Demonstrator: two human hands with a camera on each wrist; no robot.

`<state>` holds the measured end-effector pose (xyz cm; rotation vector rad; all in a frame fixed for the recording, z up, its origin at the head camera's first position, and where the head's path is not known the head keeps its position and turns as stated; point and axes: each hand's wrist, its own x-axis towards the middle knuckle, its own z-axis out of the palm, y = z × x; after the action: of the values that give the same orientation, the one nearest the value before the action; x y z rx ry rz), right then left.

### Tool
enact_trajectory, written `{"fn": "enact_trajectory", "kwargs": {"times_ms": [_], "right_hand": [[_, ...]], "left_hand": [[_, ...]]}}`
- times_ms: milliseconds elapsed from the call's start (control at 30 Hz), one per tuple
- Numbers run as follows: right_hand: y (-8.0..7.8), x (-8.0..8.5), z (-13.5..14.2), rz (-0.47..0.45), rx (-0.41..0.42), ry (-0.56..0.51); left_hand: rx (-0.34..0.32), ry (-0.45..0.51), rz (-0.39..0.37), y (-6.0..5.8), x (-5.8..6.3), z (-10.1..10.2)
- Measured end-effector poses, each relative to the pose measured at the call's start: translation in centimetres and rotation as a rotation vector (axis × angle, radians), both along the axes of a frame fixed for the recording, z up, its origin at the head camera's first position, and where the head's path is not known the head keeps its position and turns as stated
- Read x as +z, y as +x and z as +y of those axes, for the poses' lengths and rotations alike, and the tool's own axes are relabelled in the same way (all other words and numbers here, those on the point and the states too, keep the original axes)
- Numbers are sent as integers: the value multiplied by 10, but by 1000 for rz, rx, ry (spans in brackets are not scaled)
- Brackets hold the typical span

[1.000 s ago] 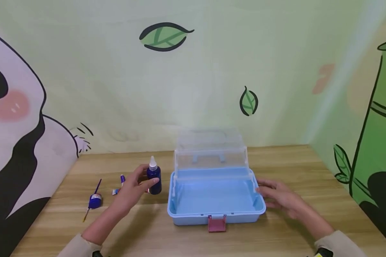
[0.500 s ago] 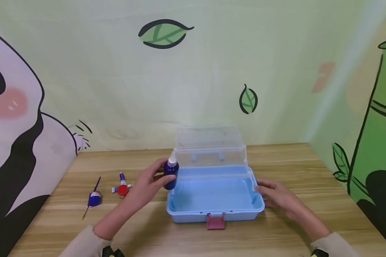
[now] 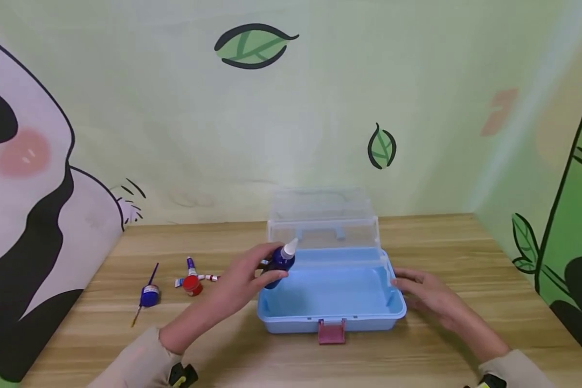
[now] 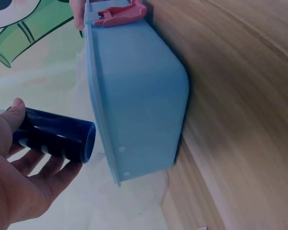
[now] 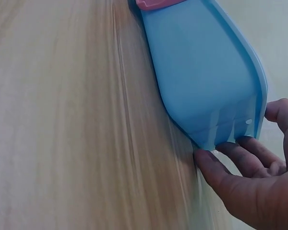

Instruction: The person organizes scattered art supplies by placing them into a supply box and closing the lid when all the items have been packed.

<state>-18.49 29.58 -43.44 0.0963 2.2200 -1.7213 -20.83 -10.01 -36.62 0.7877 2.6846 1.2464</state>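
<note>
Blue bottle (image 3: pixel 283 260) in left hand (image 3: pixel 248 277), above left rim (image 3: pixel 261 308) of wide-open box (image 3: pixel 291 326)

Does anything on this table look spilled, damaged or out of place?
No spill or damage stands out. The paintbrush looks untidy, slanting, the blue jar hiding its middle. The tilted bottle is in the left hand.

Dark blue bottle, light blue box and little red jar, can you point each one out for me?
Dark blue bottle (image 4: pixel 56 135): left wrist view, middle of its side.
Light blue box (image 3: pixel 332 291): head view, bare inside floor.
Red jar (image 3: pixel 192 285): head view, middle of its visible surface.
</note>
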Motion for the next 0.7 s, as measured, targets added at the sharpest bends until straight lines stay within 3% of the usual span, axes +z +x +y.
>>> {"fn": "enact_trajectory", "kwargs": {"times_ms": [433,700], "right_hand": [[-3,-1,-2,1,26,-123],[-1,-2,-3,1,19,-155]], "left_hand": [[-19,-135,37,-4,16,9],[-106,-257,95,-8,23,26]]}}
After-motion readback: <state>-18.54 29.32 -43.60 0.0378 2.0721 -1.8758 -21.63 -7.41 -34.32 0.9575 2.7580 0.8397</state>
